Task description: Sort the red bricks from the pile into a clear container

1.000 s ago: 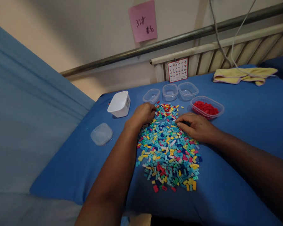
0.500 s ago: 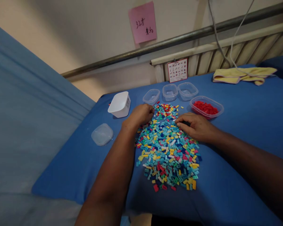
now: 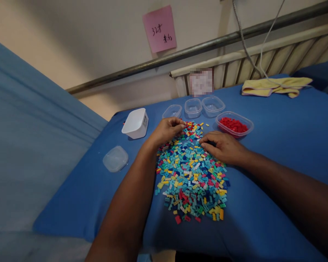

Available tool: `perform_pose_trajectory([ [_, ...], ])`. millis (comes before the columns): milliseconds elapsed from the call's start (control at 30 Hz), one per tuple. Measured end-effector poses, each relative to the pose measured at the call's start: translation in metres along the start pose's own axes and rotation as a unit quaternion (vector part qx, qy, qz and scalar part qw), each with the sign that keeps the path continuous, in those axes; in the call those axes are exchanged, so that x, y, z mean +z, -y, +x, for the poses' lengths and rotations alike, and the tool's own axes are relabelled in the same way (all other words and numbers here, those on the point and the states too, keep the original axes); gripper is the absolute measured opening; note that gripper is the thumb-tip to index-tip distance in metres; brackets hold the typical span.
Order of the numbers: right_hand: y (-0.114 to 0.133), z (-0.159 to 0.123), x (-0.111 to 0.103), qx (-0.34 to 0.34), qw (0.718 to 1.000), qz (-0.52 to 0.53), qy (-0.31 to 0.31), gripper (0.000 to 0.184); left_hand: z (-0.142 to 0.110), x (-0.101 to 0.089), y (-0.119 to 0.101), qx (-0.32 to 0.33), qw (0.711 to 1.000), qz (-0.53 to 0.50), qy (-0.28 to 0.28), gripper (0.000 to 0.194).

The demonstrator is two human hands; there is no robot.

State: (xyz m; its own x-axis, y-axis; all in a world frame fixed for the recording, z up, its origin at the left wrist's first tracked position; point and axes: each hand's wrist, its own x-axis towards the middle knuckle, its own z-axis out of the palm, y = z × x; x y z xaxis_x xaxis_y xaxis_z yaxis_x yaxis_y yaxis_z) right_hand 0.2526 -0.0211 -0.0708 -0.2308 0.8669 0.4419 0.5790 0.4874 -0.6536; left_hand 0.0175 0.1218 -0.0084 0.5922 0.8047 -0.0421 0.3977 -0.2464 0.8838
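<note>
A spread-out pile of small toy building bricks [image 3: 190, 171], in blue, turquoise, yellow, green, white and red, lies on a blue cloth. At its far left edge my left hand [image 3: 169, 130] reaches in beside some red and yellow bricks. Its thumb and fingers are pinched together, and what lies between them is too small to make out. On the far right side of the pile rests my right hand [image 3: 221, 146], fingers curled and thumb close to the index finger. Its fingertips touch the bricks near a white one; whether it grips a brick is hidden.
A clear tub of red bricks [image 3: 233, 125] stands at the back right. Behind the pile are clear tubs [image 3: 193, 108]. To the left are a white bin [image 3: 136, 123] and a clear lid [image 3: 115, 159]. A yellow cloth [image 3: 276, 86] lies near the radiator [image 3: 235, 69].
My left hand has moved to the right over the far end of the pile, near the red bricks. My right hand keeps its place. The whole view has shifted slightly.
</note>
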Motion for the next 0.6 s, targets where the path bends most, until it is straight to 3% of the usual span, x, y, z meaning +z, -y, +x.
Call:
perform_pose_trajectory([
  [133, 0.000, 0.001, 0.001, 0.004, 1.000, 0.001, -0.003, 0.013, -0.003, 0.009, -0.012, 0.002, 1.000, -0.003, -0.003, 0.027],
  [367, -0.001, 0.003, 0.002, 0.000, 1.000, 0.003, -0.010, 0.012, 0.005, 0.036, -0.044, 0.069, 0.997, 0.029, 0.007, 0.016],
  [500, -0.001, 0.004, 0.002, -0.001, 1.000, 0.006, -0.011, 0.012, 0.013, 0.031, -0.048, 0.071, 0.989, 0.129, -0.003, 0.026],
  [600, -0.001, 0.004, 0.003, -0.002, 1.000, -0.003, -0.010, 0.012, 0.015, 0.029, -0.043, 0.081, 0.960, 0.264, 0.048, 0.027],
])
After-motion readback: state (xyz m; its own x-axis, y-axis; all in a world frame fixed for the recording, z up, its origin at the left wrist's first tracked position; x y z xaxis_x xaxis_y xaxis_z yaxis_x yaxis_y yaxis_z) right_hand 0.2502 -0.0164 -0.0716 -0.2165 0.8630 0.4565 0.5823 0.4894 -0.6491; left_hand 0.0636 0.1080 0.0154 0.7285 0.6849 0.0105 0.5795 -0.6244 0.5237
